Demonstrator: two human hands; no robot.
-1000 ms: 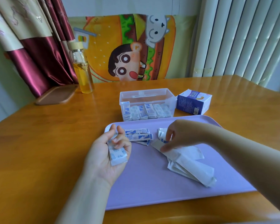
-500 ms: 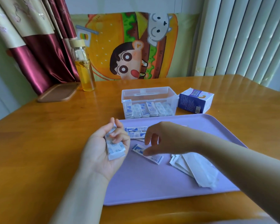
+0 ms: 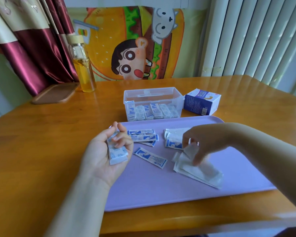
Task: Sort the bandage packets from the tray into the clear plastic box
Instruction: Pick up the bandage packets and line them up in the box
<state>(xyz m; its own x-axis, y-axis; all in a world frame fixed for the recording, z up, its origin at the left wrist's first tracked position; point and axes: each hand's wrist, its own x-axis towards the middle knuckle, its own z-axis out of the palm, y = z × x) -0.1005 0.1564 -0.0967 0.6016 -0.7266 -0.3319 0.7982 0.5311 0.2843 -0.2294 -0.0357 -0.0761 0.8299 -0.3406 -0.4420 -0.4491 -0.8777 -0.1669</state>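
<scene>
**Two hands sorting bandage packets over a purple tray**

The left hand (image 3: 108,151), palm up, grips a small stack of bandage packets (image 3: 117,153) under curled fingers. The right hand (image 3: 202,144) is blurred, fingers bent down onto a pile of white wrappers (image 3: 200,170); I cannot tell whether it pinches one. Between the hands a loose packet (image 3: 149,157) lies flat on the tray (image 3: 161,194), with a few more packets (image 3: 143,136) just beyond it. Behind the tray stands the clear box (image 3: 154,101), with upright packets (image 3: 154,111) inside and a blue carton (image 3: 202,104) beside it.
</scene>
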